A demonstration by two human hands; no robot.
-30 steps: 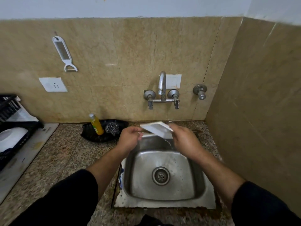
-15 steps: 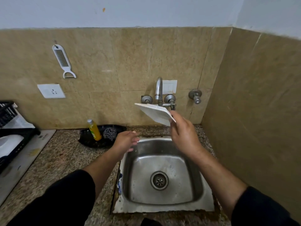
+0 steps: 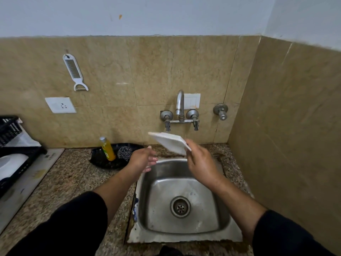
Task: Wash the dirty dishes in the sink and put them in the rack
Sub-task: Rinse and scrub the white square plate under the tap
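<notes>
Two dark sleeves entered at the near edge of the worktop (image 3: 60, 182). The steel sink (image 3: 184, 238) sat between them with its drain (image 3: 180, 206) uncovered.

Above the sink's far left corner hung the left hand (image 3: 142, 159). Its fingers (image 3: 152, 161) were loose and spread and held nothing. The hand appeared placed to receive or steady the plate.

Above the far rim, the right hand (image 3: 201, 163) gripped the white square plate (image 3: 168, 142) by its near right corner, with the fingers closed on it. The plate was in the air, tilted, over the sink's far edge and below the tap (image 3: 180, 106). It was clear of the left hand. The tilt probably let rinse water run off into the basin.

Whether the tap was running could not be determined. The contact points under the plate were hidden by the hand.

At the back of the worktop, left of the sink, a black tray (image 3: 100, 161) kept a yellow soap bottle (image 3: 108, 149) and a steel scourer (image 3: 124, 153) within reach.

The rack (image 3: 24, 151) stood at the worktop's left edge, cut off by the frame, with a white dish (image 3: 11, 163) inside. Its remaining capacity could not be judged.
</notes>
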